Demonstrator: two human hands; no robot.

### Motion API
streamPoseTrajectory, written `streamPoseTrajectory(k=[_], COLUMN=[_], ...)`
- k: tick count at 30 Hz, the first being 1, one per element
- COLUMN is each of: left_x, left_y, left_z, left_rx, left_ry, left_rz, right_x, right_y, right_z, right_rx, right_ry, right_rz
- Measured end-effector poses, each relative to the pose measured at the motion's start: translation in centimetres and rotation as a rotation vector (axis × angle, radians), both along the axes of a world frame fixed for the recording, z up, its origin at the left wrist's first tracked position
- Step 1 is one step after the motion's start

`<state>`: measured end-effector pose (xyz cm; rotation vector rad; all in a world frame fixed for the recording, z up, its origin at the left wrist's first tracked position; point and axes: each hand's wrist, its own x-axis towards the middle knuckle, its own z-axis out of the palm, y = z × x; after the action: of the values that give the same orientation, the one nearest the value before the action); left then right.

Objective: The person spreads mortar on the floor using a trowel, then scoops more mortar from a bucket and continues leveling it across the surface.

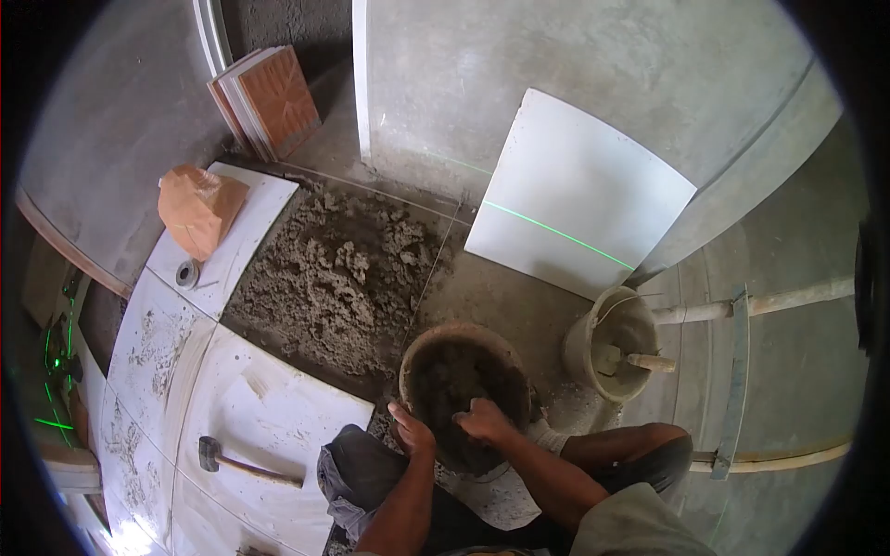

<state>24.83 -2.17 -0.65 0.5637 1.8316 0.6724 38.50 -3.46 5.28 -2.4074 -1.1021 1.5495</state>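
A round bucket (414,357) with dark wet mortar (454,375) inside stands on the floor between my knees. My left hand (413,433) grips the near-left side of its rim, with the thumb and fingers partly in view. Over the mortar, my right hand (482,423) is closed in a fist; whatever it holds is hidden below the fingers. Just beyond the bucket, rough mortar (324,278) lies heaped on the floor bed.
White tiles (287,385) cover the floor at left, bearing a mallet (246,462), tape roll (187,273) and paper bag (199,211). A large white tile (584,185) leans on the wall. Right stands a bucket (579,347) with a wooden-handled tool (649,362). Tiles (273,102) are stacked behind.
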Motion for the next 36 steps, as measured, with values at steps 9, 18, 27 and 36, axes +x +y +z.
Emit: streamPoseTrajectory(k=[9,18,27,36], left_x=[-0.3,-0.3,-0.6,-0.8], left_y=[-0.2,-0.2,-0.2,0.0], left_z=[-2.4,-1.2,-0.7,-1.0], left_rx=[0.159,0.097,0.118,0.1], left_ry=[-0.015,0.017,0.078,0.136], left_rz=[0.013,0.024,-0.031,-0.041], right_x=[-0.9,0.2,-0.4,-2.4], right_y=[-2.2,-6.2,0.8,19.9], right_z=[1.7,3.1,13.5,6.2], right_rx=[0.179,0.327,0.323,0.691], right_ry=[0.002,-0.005,0.122,-0.723], right_rz=[-0.094,-0.118,-0.109,0.461])
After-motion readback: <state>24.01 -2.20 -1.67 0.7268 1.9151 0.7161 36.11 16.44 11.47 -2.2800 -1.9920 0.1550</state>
